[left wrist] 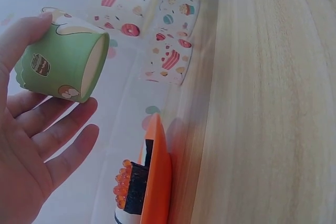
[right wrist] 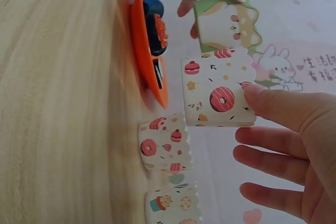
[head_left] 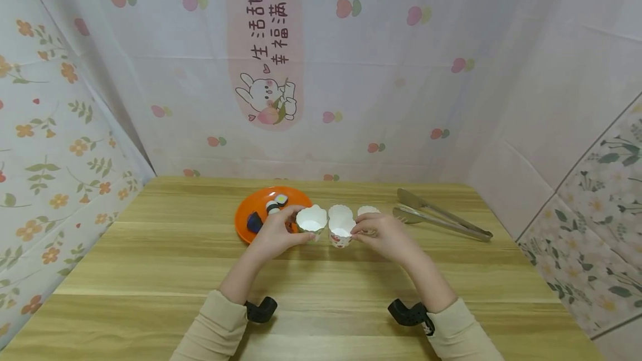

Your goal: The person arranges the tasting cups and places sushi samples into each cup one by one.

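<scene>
My left hand (head_left: 277,232) grips a green paper baking cup (left wrist: 60,61) with a cartoon animal on its side, thumb and fingers at opposite sides. To its right, my right hand (head_left: 385,234) pinches a white paper baking cup (right wrist: 218,90) printed with donuts and sweets, thumb at the scalloped rim. Both cups are held close together above the table, mouths tilted so the white insides show in the head view. Behind them on the table stand two more printed paper cups, one with donuts (right wrist: 164,142) and one with cupcakes (right wrist: 173,206).
An orange plate (head_left: 243,205) with several sushi pieces (head_left: 281,200) lies behind my left hand; one piece bears orange roe (left wrist: 124,184). Metal tongs (head_left: 446,220) rest on the table at the right. Patterned cloth hangs behind the wooden table (head_left: 150,261) and along both sides.
</scene>
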Demonstrator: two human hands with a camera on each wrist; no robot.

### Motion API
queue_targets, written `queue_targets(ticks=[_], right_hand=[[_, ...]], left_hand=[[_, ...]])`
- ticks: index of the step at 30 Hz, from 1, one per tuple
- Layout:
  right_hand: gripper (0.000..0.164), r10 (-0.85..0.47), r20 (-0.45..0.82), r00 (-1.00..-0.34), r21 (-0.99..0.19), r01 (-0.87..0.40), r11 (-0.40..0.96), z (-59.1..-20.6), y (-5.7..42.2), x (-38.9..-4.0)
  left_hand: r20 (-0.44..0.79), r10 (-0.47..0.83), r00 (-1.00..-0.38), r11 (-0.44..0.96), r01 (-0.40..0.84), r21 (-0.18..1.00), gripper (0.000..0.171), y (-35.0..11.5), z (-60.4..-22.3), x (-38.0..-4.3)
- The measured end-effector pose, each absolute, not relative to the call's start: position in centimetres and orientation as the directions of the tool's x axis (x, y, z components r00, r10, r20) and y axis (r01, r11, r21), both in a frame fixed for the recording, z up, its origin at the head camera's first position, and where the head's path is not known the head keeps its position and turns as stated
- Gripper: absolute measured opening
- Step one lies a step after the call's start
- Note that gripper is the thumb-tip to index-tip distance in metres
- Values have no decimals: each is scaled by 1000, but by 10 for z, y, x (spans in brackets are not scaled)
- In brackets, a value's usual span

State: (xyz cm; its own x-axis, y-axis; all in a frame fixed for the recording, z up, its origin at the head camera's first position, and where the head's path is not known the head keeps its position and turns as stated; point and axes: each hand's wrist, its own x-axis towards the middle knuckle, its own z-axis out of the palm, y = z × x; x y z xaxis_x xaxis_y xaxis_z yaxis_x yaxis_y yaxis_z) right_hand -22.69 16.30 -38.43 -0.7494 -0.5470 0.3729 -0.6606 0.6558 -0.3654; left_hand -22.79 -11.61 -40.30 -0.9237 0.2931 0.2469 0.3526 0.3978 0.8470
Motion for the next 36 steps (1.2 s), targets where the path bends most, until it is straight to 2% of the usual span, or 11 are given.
queue_targets(ticks=[12,19,36], right_hand=[[5,-575,309,-758,-330,-652,683,-395,162,-227],[6,-603,329,-727,-298,-686,664,-402,164,-230],[5,-594,282,-753,-349,-657,668,-412,162,-233]], left_hand=[[258,300,-919,385,364,848,55,-116,-404,-229],[259,302,-917,381,365,850,54,-116,-403,-228],[261,318,-912,400,378,835,55,-115,-403,-227]])
